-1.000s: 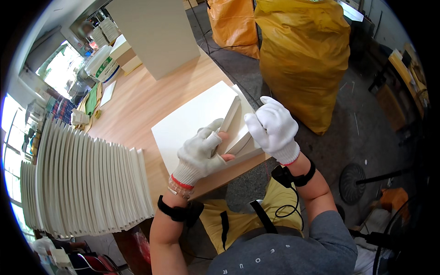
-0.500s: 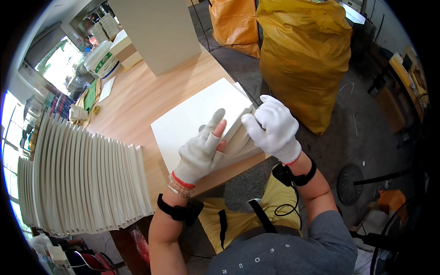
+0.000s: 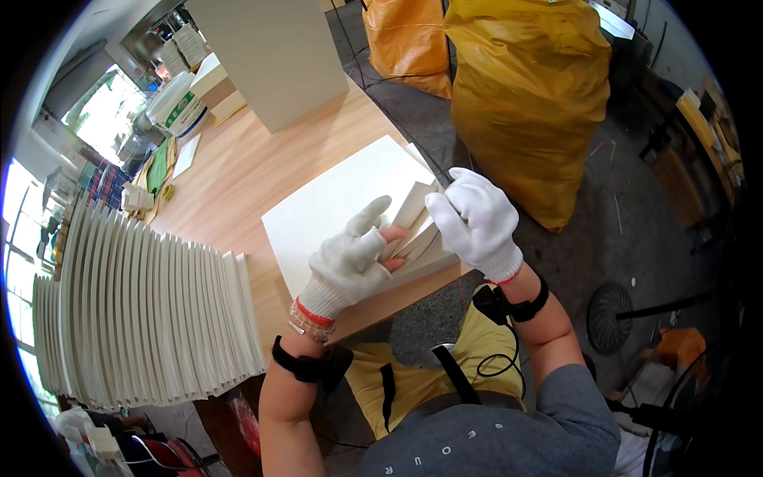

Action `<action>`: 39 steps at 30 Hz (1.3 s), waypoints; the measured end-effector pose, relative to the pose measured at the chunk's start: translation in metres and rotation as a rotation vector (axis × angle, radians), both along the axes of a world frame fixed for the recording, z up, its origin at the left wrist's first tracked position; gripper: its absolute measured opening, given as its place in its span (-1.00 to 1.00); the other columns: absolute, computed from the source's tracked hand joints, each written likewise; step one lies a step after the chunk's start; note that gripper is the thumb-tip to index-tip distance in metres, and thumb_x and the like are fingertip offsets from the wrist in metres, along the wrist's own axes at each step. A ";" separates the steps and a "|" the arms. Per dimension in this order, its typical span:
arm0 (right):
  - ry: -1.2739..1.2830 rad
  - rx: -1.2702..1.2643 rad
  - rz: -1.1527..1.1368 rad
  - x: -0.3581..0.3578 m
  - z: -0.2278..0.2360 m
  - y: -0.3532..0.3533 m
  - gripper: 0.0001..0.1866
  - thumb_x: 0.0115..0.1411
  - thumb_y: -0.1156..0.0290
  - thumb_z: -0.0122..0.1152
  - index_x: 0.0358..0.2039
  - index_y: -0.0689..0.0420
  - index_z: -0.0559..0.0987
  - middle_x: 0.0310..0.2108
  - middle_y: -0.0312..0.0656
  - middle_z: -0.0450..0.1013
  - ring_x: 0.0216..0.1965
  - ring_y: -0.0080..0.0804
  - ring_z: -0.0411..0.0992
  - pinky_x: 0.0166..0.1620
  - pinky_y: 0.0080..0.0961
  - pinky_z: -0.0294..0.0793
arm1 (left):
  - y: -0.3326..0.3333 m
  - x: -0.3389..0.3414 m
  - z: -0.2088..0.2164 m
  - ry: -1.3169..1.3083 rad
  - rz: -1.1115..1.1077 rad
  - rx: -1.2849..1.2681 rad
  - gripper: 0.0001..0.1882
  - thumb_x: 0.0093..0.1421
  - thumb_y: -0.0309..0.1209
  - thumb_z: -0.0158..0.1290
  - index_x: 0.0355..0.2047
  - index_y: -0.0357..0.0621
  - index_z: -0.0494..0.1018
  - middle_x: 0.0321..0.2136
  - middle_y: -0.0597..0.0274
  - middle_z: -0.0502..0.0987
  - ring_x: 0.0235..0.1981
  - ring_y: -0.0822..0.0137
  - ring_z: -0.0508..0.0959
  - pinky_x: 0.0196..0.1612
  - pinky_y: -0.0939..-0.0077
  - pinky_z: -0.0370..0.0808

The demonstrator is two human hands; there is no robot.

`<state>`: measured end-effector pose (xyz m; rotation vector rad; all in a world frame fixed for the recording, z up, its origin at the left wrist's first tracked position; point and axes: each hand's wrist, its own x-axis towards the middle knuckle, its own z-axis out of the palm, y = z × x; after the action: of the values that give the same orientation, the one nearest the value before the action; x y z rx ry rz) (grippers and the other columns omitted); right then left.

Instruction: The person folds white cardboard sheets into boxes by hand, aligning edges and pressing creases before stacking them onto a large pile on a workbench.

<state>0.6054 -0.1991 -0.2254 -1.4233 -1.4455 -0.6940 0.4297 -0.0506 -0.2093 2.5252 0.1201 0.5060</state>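
Observation:
On the near edge of the wooden table lies a white cardboard piece (image 3: pixel 326 199), its large flat panel facing up. A narrow white strip (image 3: pixel 411 205) along its right side stands tilted up, with more folded layers beneath. My left hand (image 3: pixel 350 254), in a pale glove with two bare fingertips, rests over the panel and closes those fingertips on the strip's near part. My right hand (image 3: pixel 477 219), in a white glove, has its fingers curled at the strip's far right end. The exact contact under the right fingers is hidden.
A tall row of white cardboard pieces (image 3: pixel 159 310) stands at the left. Farther back on the table (image 3: pixel 238 183) are an upright grey-white board (image 3: pixel 274 60), a white bucket (image 3: pixel 175 107) and a roll of tape (image 3: pixel 168 191). Large yellow sacks (image 3: pixel 528 103) stand beyond.
The narrow strip on the right side has tilted up and inward. My left fingertips have shifted slightly right and down onto it; my right hand has barely moved.

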 end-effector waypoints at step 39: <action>0.136 0.020 0.002 -0.006 -0.001 -0.003 -0.87 0.05 0.56 0.35 -0.59 0.21 0.58 -0.67 -0.18 0.33 -0.60 -0.20 0.39 -0.24 -0.33 0.57 | 0.000 0.004 -0.009 -0.119 -0.012 0.124 -0.55 -0.14 -0.47 0.43 -0.17 -0.02 0.62 0.11 -0.01 0.53 -0.20 0.07 0.69 -0.21 0.39 0.64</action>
<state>0.5993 -0.2024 -0.2268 -1.4258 -1.3312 -0.5968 0.4332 -0.0505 -0.2181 2.6062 0.0291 0.6762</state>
